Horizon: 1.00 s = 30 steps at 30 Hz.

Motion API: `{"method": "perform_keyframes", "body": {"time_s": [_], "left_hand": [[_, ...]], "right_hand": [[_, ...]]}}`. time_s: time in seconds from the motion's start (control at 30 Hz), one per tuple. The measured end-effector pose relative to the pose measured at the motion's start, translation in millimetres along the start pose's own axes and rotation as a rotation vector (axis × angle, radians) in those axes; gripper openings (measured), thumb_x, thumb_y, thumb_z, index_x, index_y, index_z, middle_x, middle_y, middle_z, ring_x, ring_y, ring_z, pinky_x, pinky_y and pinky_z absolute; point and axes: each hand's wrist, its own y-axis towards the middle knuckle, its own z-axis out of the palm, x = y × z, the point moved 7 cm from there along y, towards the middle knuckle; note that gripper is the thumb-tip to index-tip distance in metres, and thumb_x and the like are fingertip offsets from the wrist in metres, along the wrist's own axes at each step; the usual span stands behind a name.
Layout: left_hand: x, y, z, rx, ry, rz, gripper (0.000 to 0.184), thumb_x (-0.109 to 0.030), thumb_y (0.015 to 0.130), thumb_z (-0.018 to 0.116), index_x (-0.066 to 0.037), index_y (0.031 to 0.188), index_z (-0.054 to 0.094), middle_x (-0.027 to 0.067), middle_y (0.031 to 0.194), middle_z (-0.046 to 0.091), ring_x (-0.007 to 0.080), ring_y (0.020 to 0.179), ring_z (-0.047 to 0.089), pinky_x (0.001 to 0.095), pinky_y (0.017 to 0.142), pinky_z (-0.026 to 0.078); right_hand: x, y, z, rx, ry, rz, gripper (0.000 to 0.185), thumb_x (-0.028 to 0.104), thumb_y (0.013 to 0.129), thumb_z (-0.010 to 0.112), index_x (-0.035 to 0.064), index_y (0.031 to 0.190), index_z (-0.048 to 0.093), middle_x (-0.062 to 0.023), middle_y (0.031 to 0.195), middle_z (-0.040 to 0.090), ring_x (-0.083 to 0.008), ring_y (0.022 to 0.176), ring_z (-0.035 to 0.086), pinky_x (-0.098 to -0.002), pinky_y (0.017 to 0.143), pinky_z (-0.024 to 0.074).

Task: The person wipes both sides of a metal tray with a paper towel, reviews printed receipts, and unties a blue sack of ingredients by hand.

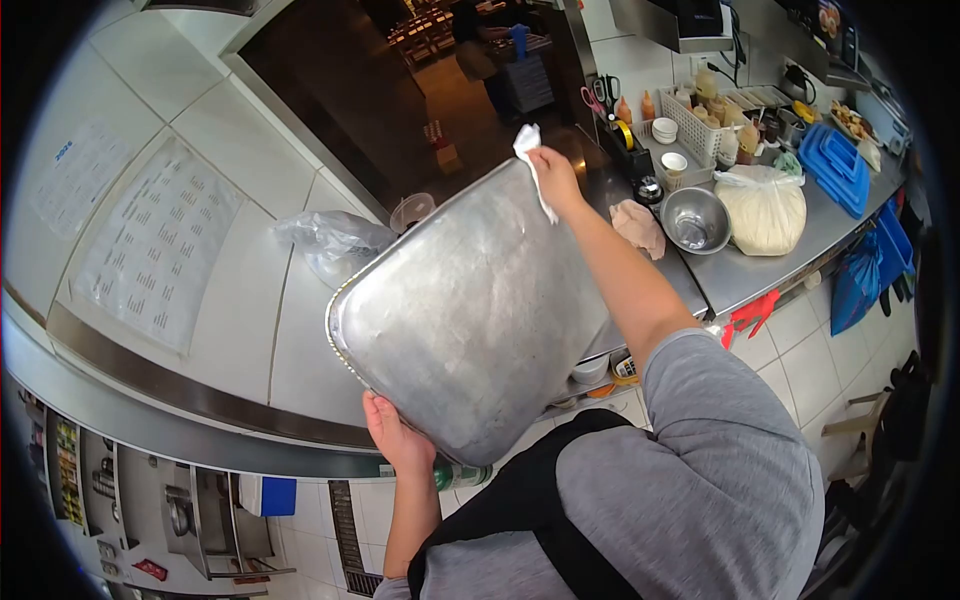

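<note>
A large metal tray (470, 310) is held up at a tilt in front of me, its dull, scuffed broad face towards me. My left hand (400, 437) grips its lower left edge, fingers partly hidden behind the rim. At the upper right corner, my right hand (555, 180) is closed on a white cloth (538, 165), which touches the tray's rim. Beyond the tray's left side sits a clear plastic bag (340, 243), next to a round clear container (411, 212) partly covered by the tray.
A steel counter holds a metal bowl (696, 221), a bag of pale grains or shreds (762, 208), a crumpled pinkish cloth (637, 228), blue lids (836, 170) and a white basket (690, 130) of bottles. A person (485, 60) stands beyond the doorway. Shelving (190, 500) is at lower left.
</note>
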Motion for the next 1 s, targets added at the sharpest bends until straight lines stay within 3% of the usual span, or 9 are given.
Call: {"method": "perform_keyframes", "body": {"time_s": [0.23, 0.3, 0.37, 0.5, 0.57, 0.63, 0.7, 0.77, 1.0], "left_hand": [[4, 3, -20, -0.109, 0.032, -0.059, 0.035, -0.029, 0.098, 0.041, -0.001, 0.12, 0.043, 0.0106, 0.113, 0.054, 0.0195, 0.102, 0.054, 0.0327, 0.088, 0.044], [-3, 6, -25, -0.114, 0.047, -0.035, 0.036, -0.03, 0.098, 0.041, -0.001, 0.12, 0.043, 0.011, 0.113, 0.054, 0.0198, 0.102, 0.054, 0.0329, 0.089, 0.044], [-14, 6, -25, -0.043, 0.094, 0.024, 0.035, -0.029, 0.098, 0.04, 0.0, 0.119, 0.043, 0.0114, 0.113, 0.054, 0.0196, 0.101, 0.054, 0.0329, 0.088, 0.044], [-23, 1, -20, -0.019, 0.214, 0.114, 0.033, -0.027, 0.099, 0.037, 0.001, 0.116, 0.043, 0.009, 0.108, 0.054, 0.0155, 0.099, 0.051, 0.0299, 0.089, 0.04], [-24, -2, 1, -0.01, 0.262, 0.182, 0.035, -0.03, 0.099, 0.036, 0.001, 0.116, 0.043, 0.0083, 0.109, 0.052, 0.0152, 0.099, 0.049, 0.0288, 0.091, 0.037], [-35, -5, 39, 0.047, 0.294, 0.305, 0.036, -0.031, 0.099, 0.035, 0.001, 0.115, 0.042, 0.0088, 0.113, 0.05, 0.0161, 0.101, 0.048, 0.029, 0.092, 0.036], [-13, -5, 41, 0.11, 0.231, 0.268, 0.045, -0.035, 0.099, 0.039, 0.003, 0.124, 0.038, 0.0125, 0.123, 0.047, 0.0187, 0.11, 0.046, 0.0313, 0.096, 0.035], [-15, -12, 54, 0.272, 0.298, 0.471, 0.052, -0.042, 0.096, 0.043, 0.002, 0.122, 0.039, 0.0111, 0.122, 0.047, 0.0179, 0.11, 0.046, 0.0314, 0.096, 0.035], [-4, -46, 30, 0.386, 0.388, 0.331, 0.057, -0.028, 0.078, 0.074, 0.001, 0.117, 0.046, 0.0101, 0.116, 0.053, 0.0185, 0.103, 0.052, 0.0325, 0.092, 0.04]], "right_hand": [[-170, -145, -52, 0.286, -0.446, 0.392, 0.022, 0.018, 0.086, 0.051, 0.0011, 0.08, 0.065, -0.0213, 0.088, 0.063, -0.0378, 0.086, 0.059, -0.0446, 0.076, 0.0461], [-150, -191, -77, 0.366, -0.408, 0.545, 0.019, 0.015, 0.085, 0.051, 0.0017, 0.083, 0.065, -0.0217, 0.089, 0.063, -0.0385, 0.084, 0.06, -0.045, 0.074, 0.0467], [-123, -217, -94, 0.361, -0.49, 0.203, 0.019, 0.016, 0.088, 0.052, 0.0013, 0.092, 0.064, -0.0221, 0.089, 0.063, -0.0375, 0.08, 0.062, -0.0402, 0.071, 0.048], [-110, -240, -117, 0.499, -0.572, 0.333, 0.02, 0.013, 0.089, 0.051, -0.0004, 0.096, 0.064, -0.0207, 0.092, 0.065, -0.0325, 0.082, 0.063, -0.0385, 0.072, 0.0483], [-107, -264, -100, 0.544, -0.035, 0.956, 0.021, 0.01, 0.089, 0.051, -0.0021, 0.1, 0.063, -0.0156, 0.091, 0.066, -0.0273, 0.083, 0.064, -0.0372, 0.074, 0.0492], [-82, -289, -55, 0.562, 0.316, 0.987, 0.022, 0.01, 0.089, 0.049, 0.0006, 0.102, 0.064, -0.0078, 0.091, 0.066, -0.0216, 0.08, 0.063, -0.0357, 0.067, 0.05], [-41, -308, -23, 0.191, 0.945, 1.361, 0.022, 0.013, 0.092, 0.044, 0.0049, 0.099, 0.063, -0.0057, 0.087, 0.065, -0.0194, 0.075, 0.062, -0.0328, 0.062, 0.0497], [-49, -341, -11, 0.291, 1.173, 1.468, 0.022, 0.015, 0.094, 0.039, 0.0091, 0.092, 0.06, -0.004, 0.082, 0.063, -0.0155, 0.071, 0.06, -0.0286, 0.058, 0.0477], [8, -369, -71, 0.241, 1.048, 1.64, 0.017, 0.011, 0.096, 0.039, 0.0083, 0.09, 0.054, 0.0001, 0.07, 0.051, -0.0091, 0.056, 0.044, -0.0203, 0.05, 0.0382]]}}
